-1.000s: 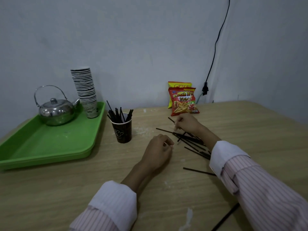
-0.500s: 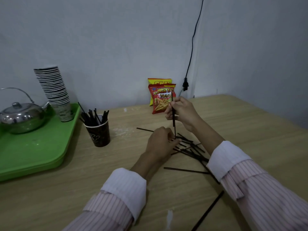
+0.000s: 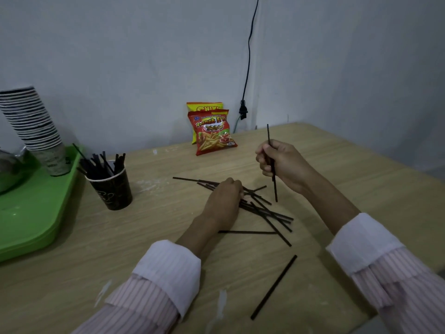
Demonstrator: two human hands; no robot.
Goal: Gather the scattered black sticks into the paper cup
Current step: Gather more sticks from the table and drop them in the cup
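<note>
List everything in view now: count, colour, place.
table: one, light wood, fills the foreground
tray: one, green, table's left end
cup stack: one, pale, on tray
kettle: one, metal, on tray, mostly cut off
paper cup: one, dark, beside tray
cupped sticks: a bunch, black, standing in paper cup
loose sticks: crossed pile, count unclear, black, table centre
lone stick: one, black, nearest the camera
held stick: one, black, upright above the pile
snack bags: two, red before yellow, table's back edge
cable: one, black, hanging behind the bags
left hand: one, on loose sticks, grip unclear
right hand: one, fingers grip held stick
</note>
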